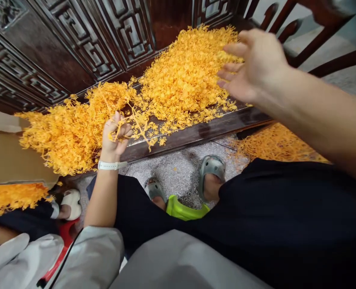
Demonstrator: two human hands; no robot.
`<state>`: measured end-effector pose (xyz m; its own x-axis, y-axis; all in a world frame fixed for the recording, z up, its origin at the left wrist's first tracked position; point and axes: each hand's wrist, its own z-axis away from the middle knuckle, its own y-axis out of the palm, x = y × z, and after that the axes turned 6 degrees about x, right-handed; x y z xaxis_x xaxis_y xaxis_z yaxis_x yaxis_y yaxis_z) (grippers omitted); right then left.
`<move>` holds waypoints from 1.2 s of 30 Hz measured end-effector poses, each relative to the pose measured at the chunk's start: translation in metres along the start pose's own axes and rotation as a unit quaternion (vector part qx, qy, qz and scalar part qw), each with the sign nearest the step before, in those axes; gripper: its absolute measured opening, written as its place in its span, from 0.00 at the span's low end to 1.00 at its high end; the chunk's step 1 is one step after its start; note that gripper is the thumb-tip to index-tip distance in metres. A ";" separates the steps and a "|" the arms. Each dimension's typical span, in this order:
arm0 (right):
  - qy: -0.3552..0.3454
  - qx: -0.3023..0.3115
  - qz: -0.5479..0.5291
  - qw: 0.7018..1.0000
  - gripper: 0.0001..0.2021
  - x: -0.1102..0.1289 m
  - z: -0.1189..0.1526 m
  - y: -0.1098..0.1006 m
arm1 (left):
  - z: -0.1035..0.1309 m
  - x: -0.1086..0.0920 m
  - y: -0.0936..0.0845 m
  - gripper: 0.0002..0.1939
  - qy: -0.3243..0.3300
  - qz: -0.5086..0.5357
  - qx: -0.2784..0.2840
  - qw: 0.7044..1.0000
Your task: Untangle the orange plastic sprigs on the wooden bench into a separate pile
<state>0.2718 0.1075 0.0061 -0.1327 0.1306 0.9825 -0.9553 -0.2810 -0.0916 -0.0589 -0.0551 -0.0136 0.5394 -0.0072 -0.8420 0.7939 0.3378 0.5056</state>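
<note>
My left hand [114, 134] has its fingers closed round a thin branched orange plastic sprue [139, 123], whose arms stick out to the right over the dark wooden bench. Just behind and left of that hand lies a tangled heap of orange plastic sprues [66, 134]. Over the right side of a larger heap of small loose orange plastic pieces [184, 76], my right hand [251, 66] is held with fingers stretched and apart. It is slightly blurred, and I see nothing gripped in it. Several loose pieces lie on the bench between the two heaps.
The wooden bench [196, 134] has a carved back and an armrest at right. Below its right part lies a pile of thin orange strips [277, 142]. A cardboard box [15, 154] and another person's sleeve [36, 257] are at left. A green stool [185, 210] shows between my legs.
</note>
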 end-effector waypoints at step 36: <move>-0.181 0.176 0.055 0.966 0.14 -0.021 -0.013 0.129 | 0.038 0.024 -0.018 0.17 0.161 -0.441 0.171 0.867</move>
<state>0.1482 0.0808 -0.0285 -0.0653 -0.2416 0.9682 -0.7836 -0.5883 -0.1997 -0.0491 -0.0972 -0.0356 -0.3812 0.1604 -0.9105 0.9241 0.0362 -0.3805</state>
